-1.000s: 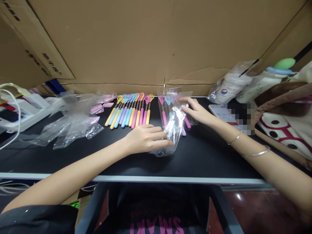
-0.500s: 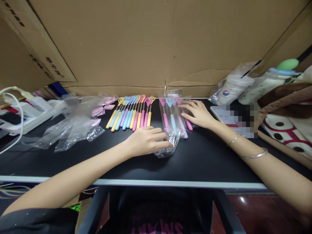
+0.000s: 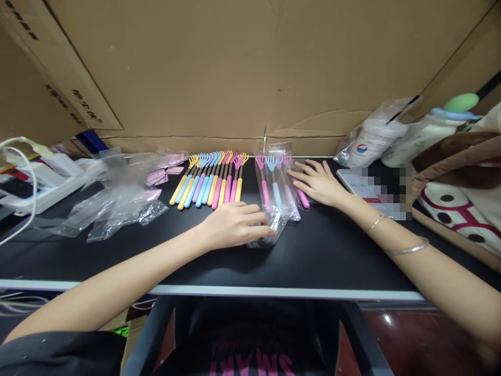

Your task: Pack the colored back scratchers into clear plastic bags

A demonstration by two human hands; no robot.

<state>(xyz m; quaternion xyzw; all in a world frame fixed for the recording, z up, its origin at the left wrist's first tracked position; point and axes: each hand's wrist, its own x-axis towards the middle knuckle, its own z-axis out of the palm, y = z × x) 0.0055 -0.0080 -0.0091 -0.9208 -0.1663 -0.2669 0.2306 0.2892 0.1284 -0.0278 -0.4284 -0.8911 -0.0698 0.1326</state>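
My left hand [image 3: 238,224] is over the lower end of a clear plastic bag [image 3: 276,225], fingers curled and closed on its crinkled edge; the thumb is hidden. To the right, my right hand [image 3: 319,184] lies open, fingers spread, touching the pink back scratcher [image 3: 302,198] at the end of a bagged row. Beside it in that row are a purple back scratcher [image 3: 293,201], a blue back scratcher [image 3: 276,193] and another pink one. Several unwrapped back scratchers [image 3: 211,188] with yellow, blue, purple and pink handles lie side by side, left of the bagged ones.
Loose clear bags [image 3: 117,196] and pink cards [image 3: 158,176] lie on the left, near a white power strip [image 3: 58,183] with cables. On the right are a phone [image 3: 360,188], a bagged cup [image 3: 371,143], a bottle [image 3: 422,138] and a patterned cloth item [image 3: 454,209]. Cardboard [image 3: 235,73] walls the back.
My right hand's fingers have spread further apart and lie flatter at the row's right end. My left hand stays almost in place at the bag. The view has shifted slightly.
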